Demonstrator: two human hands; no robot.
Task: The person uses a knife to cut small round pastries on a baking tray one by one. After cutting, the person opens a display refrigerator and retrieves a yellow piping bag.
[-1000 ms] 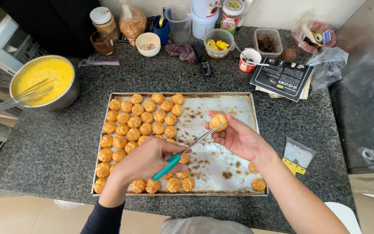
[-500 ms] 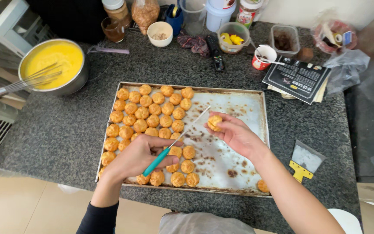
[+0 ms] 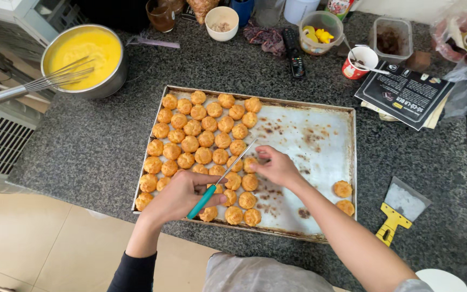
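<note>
A metal baking tray [image 3: 309,121] lies on the dark stone counter, its left half packed with several small golden pastry puffs [image 3: 201,132]. My left hand [image 3: 182,196] grips a thin knife with a teal handle [image 3: 204,201]; its blade points up-right toward my right hand. My right hand [image 3: 277,166] rests low over the tray, fingertips on a puff [image 3: 249,164] at the cluster's right edge. Two loose puffs [image 3: 344,197] sit by the tray's right rim.
A steel bowl of yellow cream [image 3: 85,54] with a whisk [image 3: 39,84] stands at the back left. Cups, jars and tubs [image 3: 320,30] line the back. A dark booklet [image 3: 404,94] lies at the right, a yellow-handled scraper [image 3: 398,208] by the front right.
My right hand has come down from holding a puff above the tray to setting it against the cluster. The left hand and knife stayed nearly still. The view moved closer.
</note>
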